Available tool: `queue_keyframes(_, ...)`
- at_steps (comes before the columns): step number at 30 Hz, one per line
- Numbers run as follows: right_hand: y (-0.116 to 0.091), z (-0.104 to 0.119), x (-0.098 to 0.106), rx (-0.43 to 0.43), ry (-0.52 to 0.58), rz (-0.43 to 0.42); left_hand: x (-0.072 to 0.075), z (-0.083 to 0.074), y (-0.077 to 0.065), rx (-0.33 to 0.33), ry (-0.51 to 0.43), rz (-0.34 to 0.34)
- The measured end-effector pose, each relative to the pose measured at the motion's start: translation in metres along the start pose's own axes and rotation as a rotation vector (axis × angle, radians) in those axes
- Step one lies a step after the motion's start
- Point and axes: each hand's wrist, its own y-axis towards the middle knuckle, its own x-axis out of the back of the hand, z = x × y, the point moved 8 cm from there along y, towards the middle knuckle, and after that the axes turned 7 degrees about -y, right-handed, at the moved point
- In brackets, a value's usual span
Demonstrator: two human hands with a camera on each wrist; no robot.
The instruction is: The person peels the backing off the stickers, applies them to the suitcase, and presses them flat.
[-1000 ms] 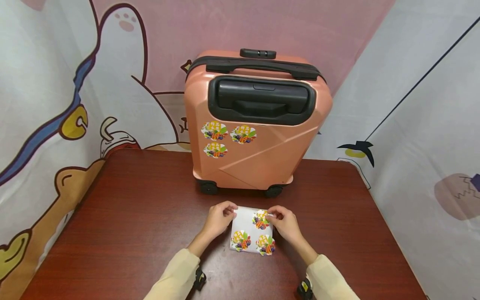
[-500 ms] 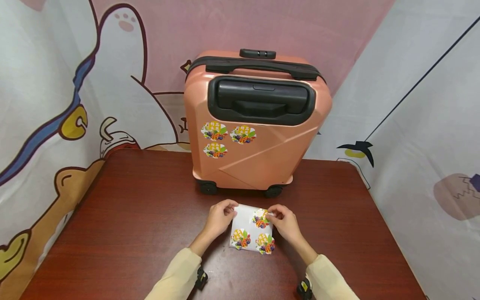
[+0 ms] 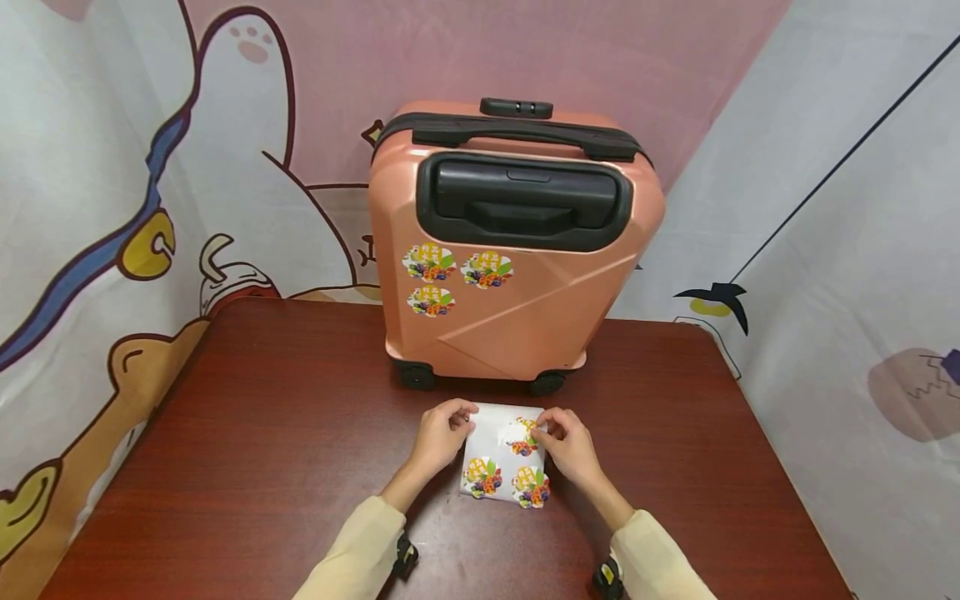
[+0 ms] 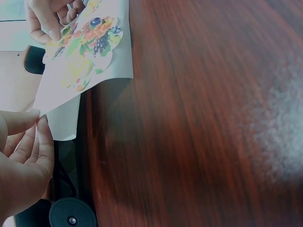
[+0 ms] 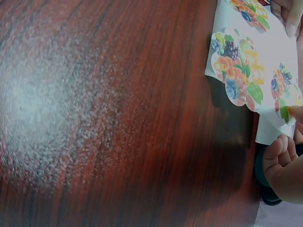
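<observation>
A white sticker sheet (image 3: 491,429) is held just above the table, bearing several round fruit stickers with yellow lettering. My left hand (image 3: 437,437) pinches its far left corner, thumb against finger, as the left wrist view shows (image 4: 23,156). At the far right corner my right hand (image 3: 570,446) pinches the edge of a fruit sticker (image 5: 282,87), which bends up partly off the sheet. Two more stickers, a left one (image 3: 482,477) and a right one (image 3: 531,487), lie flat along the near edge; the right one overhangs the sheet.
An upright pink suitcase (image 3: 517,308) with black wheels stands behind the hands on the brown table (image 3: 262,433). Three matching stickers, one of them here (image 3: 486,269), are on its left front. A patterned cloth backdrop (image 3: 795,208) hangs behind and at the sides.
The far right sticker now bends up at the right hand, with more white showing beside it. The sheet has shifted slightly away from the person. Both hands keep nearly the same places.
</observation>
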Motion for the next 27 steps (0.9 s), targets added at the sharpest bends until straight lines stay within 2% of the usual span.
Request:
queue_keyframes(3, 0.0001, -0.0001, -0.0009, 0.003, -0.003, -0.004, -0.0019, 0.0065, 0.0009, 0.063, 0.015, 0.012)
queue_keyframes(11, 0.0002, 0.0011, 0.0011, 0.036, -0.051, -0.073, -0.0038, 0.0097, 0.0008, 0.12, 0.031, 0.023)
queue_keyframes(16, -0.0003, 0.0026, 0.0023, 0.05, -0.047, -0.085, -0.004, 0.0087, 0.0009, 0.109, 0.02, 0.02)
queue_keyframes(27, -0.0008, -0.0013, -0.0003, -0.024, 0.006, -0.025, -0.0027, 0.0077, 0.0016, 0.095, 0.031, 0.012)
